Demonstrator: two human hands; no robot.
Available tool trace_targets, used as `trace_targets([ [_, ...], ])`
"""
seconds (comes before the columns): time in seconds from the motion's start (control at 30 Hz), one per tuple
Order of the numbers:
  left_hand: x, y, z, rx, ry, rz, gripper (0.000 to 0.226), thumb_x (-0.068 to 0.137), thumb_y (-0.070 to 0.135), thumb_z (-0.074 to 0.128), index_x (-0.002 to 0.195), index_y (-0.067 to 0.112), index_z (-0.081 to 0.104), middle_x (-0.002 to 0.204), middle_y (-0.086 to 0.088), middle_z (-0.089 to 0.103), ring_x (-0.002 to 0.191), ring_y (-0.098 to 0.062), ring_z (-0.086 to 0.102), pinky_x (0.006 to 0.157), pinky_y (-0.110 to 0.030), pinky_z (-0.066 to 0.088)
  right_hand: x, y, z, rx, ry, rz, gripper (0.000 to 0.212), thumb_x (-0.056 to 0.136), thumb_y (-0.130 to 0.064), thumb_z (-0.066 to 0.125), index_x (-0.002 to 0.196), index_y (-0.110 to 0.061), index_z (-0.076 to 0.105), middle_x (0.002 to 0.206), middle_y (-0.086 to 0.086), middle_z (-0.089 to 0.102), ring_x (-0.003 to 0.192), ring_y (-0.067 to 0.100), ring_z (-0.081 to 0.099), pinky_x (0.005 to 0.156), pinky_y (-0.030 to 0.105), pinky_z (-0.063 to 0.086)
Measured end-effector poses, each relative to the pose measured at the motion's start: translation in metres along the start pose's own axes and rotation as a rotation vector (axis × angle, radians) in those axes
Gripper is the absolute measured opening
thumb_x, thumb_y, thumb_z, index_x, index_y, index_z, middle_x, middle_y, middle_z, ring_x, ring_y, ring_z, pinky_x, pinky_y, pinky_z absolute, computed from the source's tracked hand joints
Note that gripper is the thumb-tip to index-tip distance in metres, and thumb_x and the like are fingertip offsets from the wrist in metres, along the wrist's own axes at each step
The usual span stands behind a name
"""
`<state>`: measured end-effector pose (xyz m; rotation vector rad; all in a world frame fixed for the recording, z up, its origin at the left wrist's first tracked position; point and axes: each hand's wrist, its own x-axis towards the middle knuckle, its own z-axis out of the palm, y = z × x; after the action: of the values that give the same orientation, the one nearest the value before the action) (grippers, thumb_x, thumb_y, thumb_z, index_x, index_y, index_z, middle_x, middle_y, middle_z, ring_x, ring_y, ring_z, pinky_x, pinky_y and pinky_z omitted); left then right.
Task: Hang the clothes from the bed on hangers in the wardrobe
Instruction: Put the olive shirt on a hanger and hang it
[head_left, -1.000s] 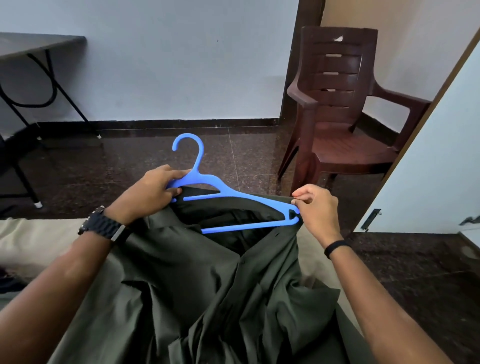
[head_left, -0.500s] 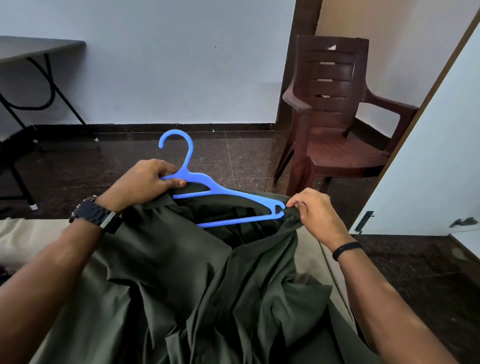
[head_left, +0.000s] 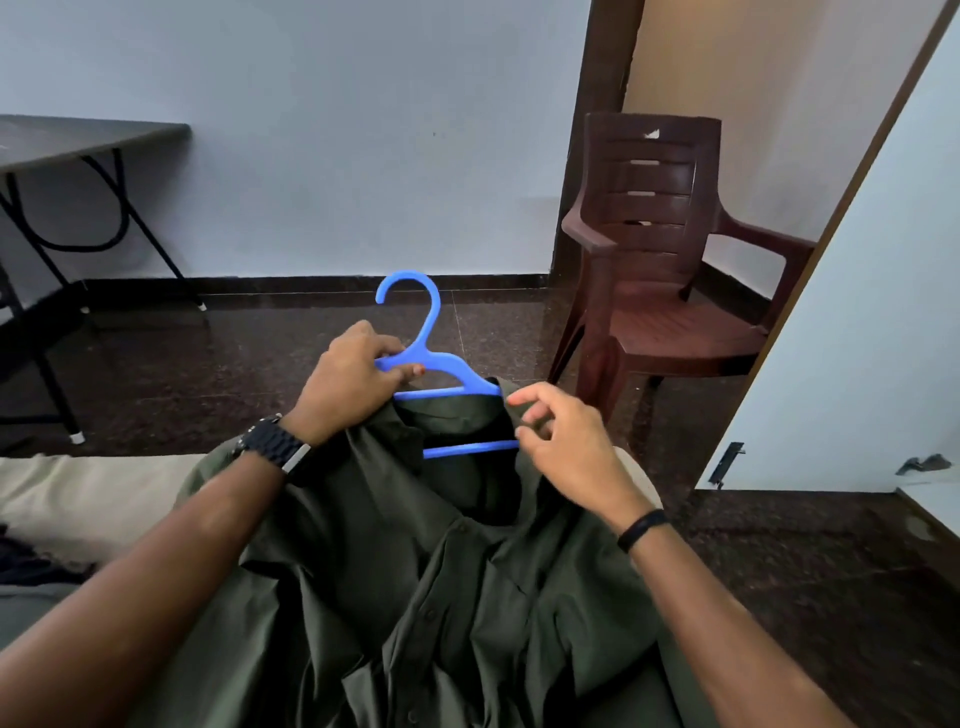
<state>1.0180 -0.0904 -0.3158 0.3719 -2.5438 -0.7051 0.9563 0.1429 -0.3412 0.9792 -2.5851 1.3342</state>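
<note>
Shirt: the dark green shirt (head_left: 415, 597) lies below and between my hands, draped from the hanger toward me and over the beige bed (head_left: 93, 499).
Hanger: the blue hanger (head_left: 431, 358) sits inside the shirt's neck opening; hook upright, its right shoulder covered by cloth, its lower bar showing across the opening.
Left hand: my left hand (head_left: 348, 379) grips the hanger's left shoulder just beside the hook, fingers curled round the plastic, with the shirt bunched under the wrist.
Right hand: my right hand (head_left: 566, 447) pinches the shirt's collar edge between thumb and forefinger at the hanger's right end; the other fingers loosely curled.
Wrists: a black watch (head_left: 275, 447) on the left, a black band (head_left: 641, 527) on the right.
Surroundings: a brown plastic chair (head_left: 665, 249) stands beyond the hands on the dark floor (head_left: 260, 364); a dark tabletop (head_left: 78, 137) at far left.
</note>
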Motion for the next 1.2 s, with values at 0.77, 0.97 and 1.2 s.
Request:
trace_targets([
  [0.77, 0.062, -0.058, 0.122, 0.278, -0.413, -0.263, 0.037, 0.093, 0.037, 0.057, 0.118, 0.011, 0.062, 0.125, -0.016, 0.057, 0.116, -0.032, 0.054, 0.095, -0.040, 0.045, -0.011, 0.062, 0.062, 0.454, -0.086, 0.456, 0.035, 0.086, 0.008, 0.058, 0.118, -0.006, 0.056, 0.089, 0.007, 0.057, 0.075, 0.017, 0.062, 0.073, 0.032, 0.058],
  [0.97, 0.010, -0.051, 0.119, 0.038, -0.045, -0.053, 0.023, 0.089, 0.005, 0.056, 0.109, 0.001, 0.066, 0.105, -0.021, 0.055, 0.099, -0.037, 0.054, 0.091, -0.037, 0.040, -0.028, 0.051, 0.097, 0.048, -0.246, 0.247, 0.033, 0.081, -0.025, 0.074, 0.103, -0.015, 0.052, 0.070, -0.004, 0.053, 0.067, 0.012, 0.050, 0.064, 0.018, 0.034],
  [1.2, -0.119, -0.040, 0.136, 0.097, -0.222, -0.128, 0.040, 0.089, 0.023, 0.062, 0.126, 0.009, 0.055, 0.123, -0.012, 0.047, 0.109, -0.029, 0.049, 0.101, -0.035, 0.038, -0.067, 0.044, 0.120, -0.200, -0.601, 0.205, 0.050, 0.081, -0.006, 0.062, 0.123, -0.014, 0.036, 0.114, 0.017, 0.059, 0.105, 0.034, 0.059, 0.084, 0.038, 0.049],
])
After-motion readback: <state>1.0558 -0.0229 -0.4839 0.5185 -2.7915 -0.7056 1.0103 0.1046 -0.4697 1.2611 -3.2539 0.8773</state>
